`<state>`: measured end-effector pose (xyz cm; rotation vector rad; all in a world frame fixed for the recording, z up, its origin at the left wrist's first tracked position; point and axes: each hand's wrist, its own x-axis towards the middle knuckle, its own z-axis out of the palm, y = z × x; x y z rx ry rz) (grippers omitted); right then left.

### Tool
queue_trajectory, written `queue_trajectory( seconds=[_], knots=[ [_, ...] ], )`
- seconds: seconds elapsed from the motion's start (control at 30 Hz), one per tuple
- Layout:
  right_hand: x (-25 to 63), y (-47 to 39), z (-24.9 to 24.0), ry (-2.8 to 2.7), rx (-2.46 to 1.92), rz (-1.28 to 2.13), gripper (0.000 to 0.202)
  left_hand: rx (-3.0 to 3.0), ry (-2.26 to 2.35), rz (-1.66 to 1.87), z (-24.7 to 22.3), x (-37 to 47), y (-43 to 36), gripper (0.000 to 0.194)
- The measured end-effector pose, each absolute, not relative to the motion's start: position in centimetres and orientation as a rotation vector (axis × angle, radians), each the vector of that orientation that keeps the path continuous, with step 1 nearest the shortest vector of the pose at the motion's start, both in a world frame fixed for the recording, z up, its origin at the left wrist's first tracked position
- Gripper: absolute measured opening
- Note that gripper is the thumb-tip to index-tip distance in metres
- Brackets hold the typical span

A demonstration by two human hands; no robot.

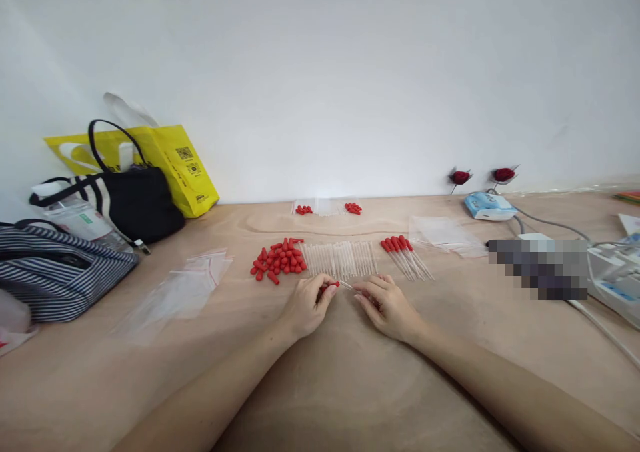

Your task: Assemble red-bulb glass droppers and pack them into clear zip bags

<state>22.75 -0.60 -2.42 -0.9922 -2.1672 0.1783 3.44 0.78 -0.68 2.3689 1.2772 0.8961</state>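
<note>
Between its thumb and fingers my left hand (311, 305) pinches a red rubber dropper bulb (335, 284). My right hand (386, 307) grips a thin clear dropper tube (346, 286), whose end is at or near the bulb's mouth; whether it is inside I cannot tell. Just beyond the left hand lies a pile of loose red bulbs (280, 259). A row of clear tubes (340, 259) lies side by side past both hands. To the right of that row rest several droppers (406, 257) with red bulbs fitted on their tubes.
Clear zip bags lie at left (180, 292) and right (443, 232). By the wall is a bag with red bulbs (353, 209) and tubes. Striped (70, 272), black (135, 202) and yellow bags (187, 172) stand left. A tissue pack (490, 206) and power strip (615, 279) sit right.
</note>
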Motion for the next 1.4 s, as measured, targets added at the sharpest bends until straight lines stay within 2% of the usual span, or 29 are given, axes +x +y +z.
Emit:
queue_trajectory(
  seconds=[0.43, 0.8, 1.4],
  knots=[
    [22.94, -0.64, -2.52, -2.23, -0.939, 0.198, 0.019, 2.432, 1.201, 0.928, -0.78, 3.04, 1.09, 0.015],
    [23.16, -0.55, -1.74, -2.322, -0.934, 0.024, 0.021, 2.666, 1.024, 0.811, -0.92, 3.03, 0.43, 0.02],
    [22.6, -0.18, -2.67, -2.369, -0.892, 0.074, 0.021, 2.712, 0.945, 0.742, -0.8, 3.22, 0.28, 0.019]
  ],
)
